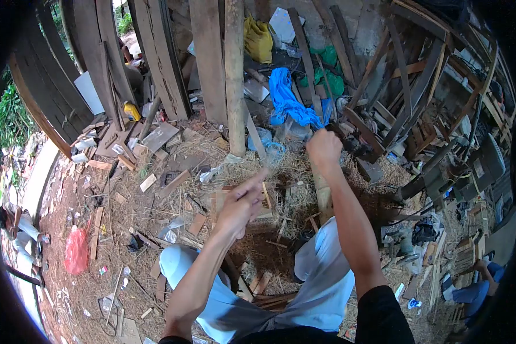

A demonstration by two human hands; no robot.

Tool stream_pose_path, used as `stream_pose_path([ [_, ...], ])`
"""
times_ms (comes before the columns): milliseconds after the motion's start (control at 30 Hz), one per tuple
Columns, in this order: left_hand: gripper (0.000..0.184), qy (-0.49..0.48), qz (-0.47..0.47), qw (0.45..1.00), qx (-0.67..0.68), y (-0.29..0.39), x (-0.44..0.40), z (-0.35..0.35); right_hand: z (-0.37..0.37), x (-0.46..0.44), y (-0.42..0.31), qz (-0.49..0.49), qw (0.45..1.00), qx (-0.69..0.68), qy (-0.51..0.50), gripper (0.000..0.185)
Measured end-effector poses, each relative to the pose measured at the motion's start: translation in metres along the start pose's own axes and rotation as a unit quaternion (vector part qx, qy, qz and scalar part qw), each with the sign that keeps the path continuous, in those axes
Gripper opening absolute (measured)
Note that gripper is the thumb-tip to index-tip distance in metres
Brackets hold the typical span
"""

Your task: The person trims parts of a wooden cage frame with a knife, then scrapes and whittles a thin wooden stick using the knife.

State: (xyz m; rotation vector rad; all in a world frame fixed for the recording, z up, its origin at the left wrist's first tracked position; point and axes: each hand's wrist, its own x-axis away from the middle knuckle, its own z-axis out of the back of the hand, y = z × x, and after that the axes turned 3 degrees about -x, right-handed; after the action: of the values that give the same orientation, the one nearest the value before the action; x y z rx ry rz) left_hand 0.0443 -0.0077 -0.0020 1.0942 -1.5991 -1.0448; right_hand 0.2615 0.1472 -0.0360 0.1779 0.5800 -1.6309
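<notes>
My left hand (239,211) is in the middle of the head view, with its fingers stretched out and nothing visible in it. Behind and below its fingers is a small piece of slatted woodwork (266,202), partly covered by the hand. Higher and to the right, my right hand (325,150) is closed in a fist. Whatever it may hold is hidden from this side. Just below the fist, a pale wooden post (323,195) shows beside my forearm. Between my knees, short wood pieces (261,284) lie on the ground.
Straw and wood scraps cover the ground. An upright pole (234,80) and tall planks (209,57) stand ahead, near a blue plastic sheet (286,97). Timber (407,74) is stacked right. A red bag (76,250) lies left. Another person's legs (470,293) show at lower right.
</notes>
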Motion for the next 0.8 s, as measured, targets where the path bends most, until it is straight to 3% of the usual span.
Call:
stream_pose_path([
  [67, 0.036, -0.02, 0.025, 0.999, -0.003, -0.002, 0.008, -0.008, -0.005, -0.007, 0.02, -0.096, 0.995, -0.027, -0.003, 0.022],
  [133, 0.037, -0.044, 0.057, 0.997, -0.009, -0.002, 0.01, -0.008, -0.009, -0.008, 0.035, -0.117, 0.993, -0.034, 0.0, 0.022],
  [200, 0.038, 0.013, 0.027, 0.999, 0.029, 0.001, 0.003, 0.0, -0.01, -0.007, 0.038, -0.131, 0.991, -0.036, 0.002, 0.023],
  [333, 0.043, 0.012, 0.024, 0.993, 0.119, -0.001, -0.009, 0.012, 0.027, 0.036, -0.029, 0.058, 0.976, -0.198, -0.064, 0.021],
  [400, 0.044, 0.001, 0.018, 0.992, 0.125, -0.001, -0.009, 0.008, 0.012, 0.056, -0.048, 0.225, 0.961, -0.144, -0.075, 0.019],
  [500, 0.043, -0.009, 0.025, 0.989, 0.147, -0.001, -0.006, -0.001, 0.022, 0.068, -0.073, 0.205, 0.97, -0.101, -0.086, 0.016],
  [600, 0.043, 0.02, 0.03, 0.989, 0.146, -0.001, -0.004, -0.003, 0.026, 0.059, -0.069, 0.176, 0.971, -0.15, -0.052, 0.016],
  [767, 0.041, -0.011, 0.039, 0.991, 0.126, -0.004, -0.004, -0.006, 0.021, 0.038, -0.057, 0.151, 0.981, -0.116, -0.049, 0.017],
  [800, 0.04, -0.031, 0.04, 0.994, 0.1, -0.004, -0.002, -0.006, 0.02, 0.024, -0.046, 0.104, 0.99, -0.085, -0.033, 0.017],
])
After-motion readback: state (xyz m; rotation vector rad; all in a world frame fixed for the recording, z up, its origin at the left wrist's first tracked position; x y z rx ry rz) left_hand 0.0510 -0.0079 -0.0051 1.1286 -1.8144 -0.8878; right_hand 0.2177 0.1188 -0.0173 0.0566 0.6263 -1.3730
